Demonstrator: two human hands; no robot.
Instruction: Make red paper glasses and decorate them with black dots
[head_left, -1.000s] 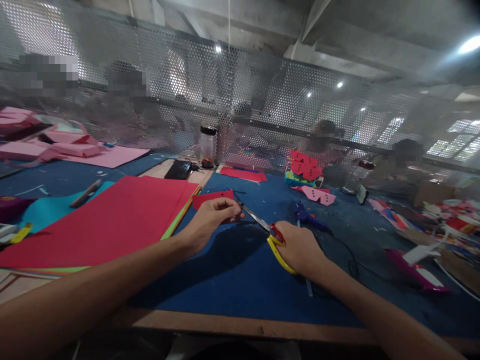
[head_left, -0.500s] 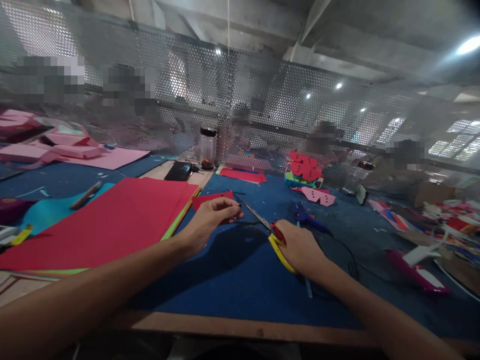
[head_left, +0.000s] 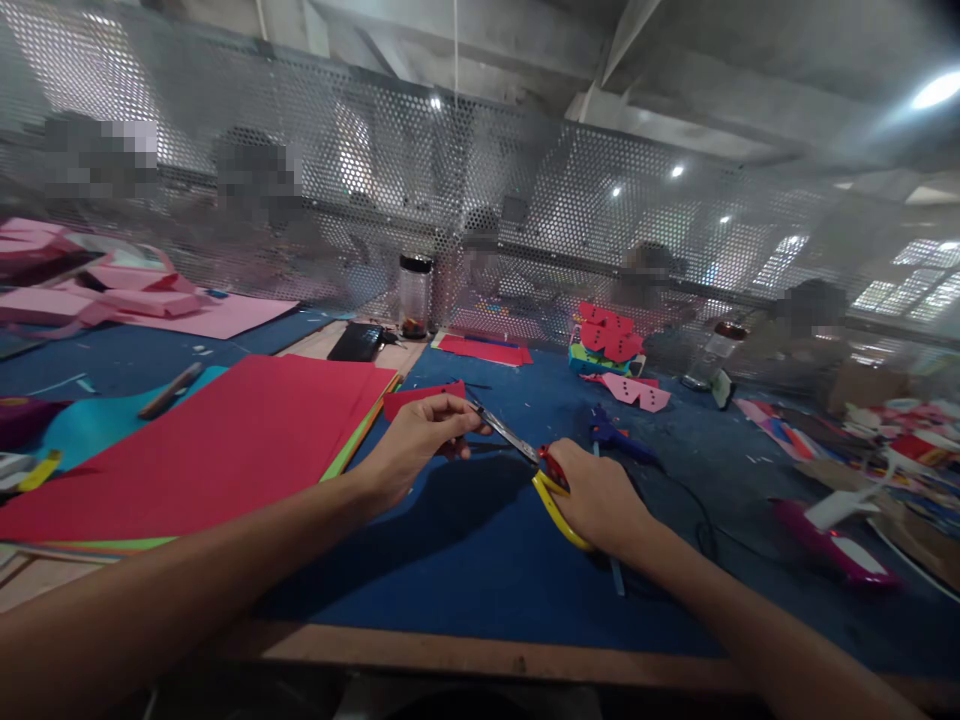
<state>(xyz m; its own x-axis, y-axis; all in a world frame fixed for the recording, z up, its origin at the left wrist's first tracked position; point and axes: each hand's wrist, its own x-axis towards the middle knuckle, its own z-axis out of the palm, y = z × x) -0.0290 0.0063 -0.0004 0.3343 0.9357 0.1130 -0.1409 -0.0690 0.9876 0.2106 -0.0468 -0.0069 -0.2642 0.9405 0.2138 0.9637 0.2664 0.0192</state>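
Note:
My right hand (head_left: 596,495) is closed around the red and yellow handles of a pair of scissors (head_left: 553,505). The metal blades point up and left, their tips at the fingers of my left hand (head_left: 427,435). Thumb and fingertips of that hand are pinched together above the blue mat; a small dark bit shows at them, too small to name. Behind the left hand lies a piece of red paper (head_left: 424,394). To its left rests a stack of large red sheets (head_left: 217,440), with green and orange edges under the top ones.
A blue glue gun (head_left: 622,437) with a black cord lies right of my right hand. Farther back are red cutouts with black dots (head_left: 609,330), a pink dotted cutout (head_left: 636,391), a jar (head_left: 415,297) and a black phone (head_left: 356,342). A purple tool (head_left: 836,545) sits at the right.
The scissor blades have come closer together, and their tips now meet the left fingertips. My right hand has shifted slightly left; the left hand stays nearly in place.

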